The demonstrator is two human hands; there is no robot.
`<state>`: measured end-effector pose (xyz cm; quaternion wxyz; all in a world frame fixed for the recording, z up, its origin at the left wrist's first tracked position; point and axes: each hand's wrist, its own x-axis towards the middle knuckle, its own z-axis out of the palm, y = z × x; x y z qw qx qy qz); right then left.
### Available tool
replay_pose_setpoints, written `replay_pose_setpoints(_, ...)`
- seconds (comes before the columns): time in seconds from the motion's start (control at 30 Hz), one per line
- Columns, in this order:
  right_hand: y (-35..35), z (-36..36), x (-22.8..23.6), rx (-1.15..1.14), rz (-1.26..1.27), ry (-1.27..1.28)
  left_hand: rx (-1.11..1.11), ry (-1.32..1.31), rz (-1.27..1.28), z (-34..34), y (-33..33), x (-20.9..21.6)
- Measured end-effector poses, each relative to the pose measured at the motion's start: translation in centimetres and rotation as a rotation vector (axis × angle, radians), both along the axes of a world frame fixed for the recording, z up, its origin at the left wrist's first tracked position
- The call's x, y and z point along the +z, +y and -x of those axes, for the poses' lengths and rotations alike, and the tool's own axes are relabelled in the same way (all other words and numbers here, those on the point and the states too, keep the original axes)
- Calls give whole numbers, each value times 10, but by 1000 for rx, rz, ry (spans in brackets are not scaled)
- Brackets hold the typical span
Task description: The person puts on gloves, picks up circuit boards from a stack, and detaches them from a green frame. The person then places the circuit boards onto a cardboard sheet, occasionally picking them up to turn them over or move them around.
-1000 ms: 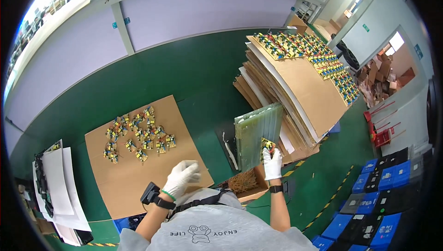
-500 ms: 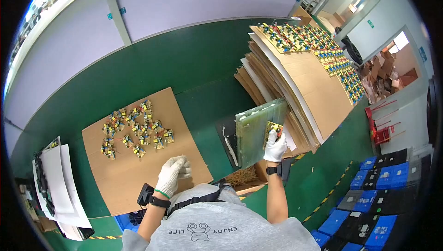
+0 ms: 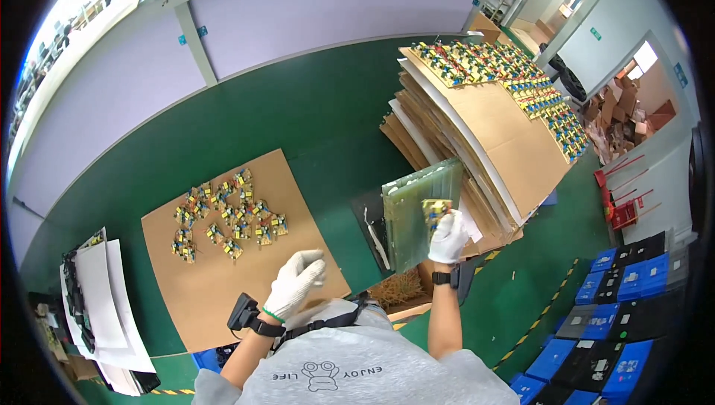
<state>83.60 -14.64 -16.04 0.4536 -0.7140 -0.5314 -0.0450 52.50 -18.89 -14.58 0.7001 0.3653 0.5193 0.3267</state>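
Wide fisheye view under bright, diffuse indoor light. Exposure is highest at the upper left, where background detail washes out; a small white window (image 3: 645, 56) beyond the right-hand doorway also glares. The long pale-lilac flat partition panel (image 3: 335, 14) bows along its edges toward the black rim. The small yellow rectangular circuit board (image 3: 434, 213) in the white-gloved right hand (image 3: 448, 239) appears slightly blurred.

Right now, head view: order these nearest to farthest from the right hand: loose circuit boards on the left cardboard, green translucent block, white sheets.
From the right hand:
1. Green translucent block: just left of it.
2. Loose circuit boards: farther left, on the cardboard.
3. White sheets: far left, beyond the cardboard.
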Motion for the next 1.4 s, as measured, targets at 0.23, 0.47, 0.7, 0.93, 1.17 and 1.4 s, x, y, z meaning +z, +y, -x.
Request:
replay_pose_setpoints(0.23, -28, 95, 42, 932, 228, -232, -334, 197, -433, -22, 5, 24)
replay_pose_setpoints(0.47, -18, 139, -4, 347, 258, 202, 106, -324, 44, 22, -24, -7)
replay_pose_setpoints(0.7, -31, 203, -49, 606, 674, 767, 563, -646, 138, 49, -59, -34)
replay_pose_setpoints(0.93, -19, 241, -54, 407, 1187, 1638, 806, -1080, 220, 97, -78, -61)
replay_pose_setpoints(1.17, -7, 277, -62, 594, 441, -106, 818, -492, 199, 135, -86, -57)
replay_pose_setpoints(1.4, -33, 320, -66, 735, 765, 661, 809, -362, 193, 126, -60, -60)
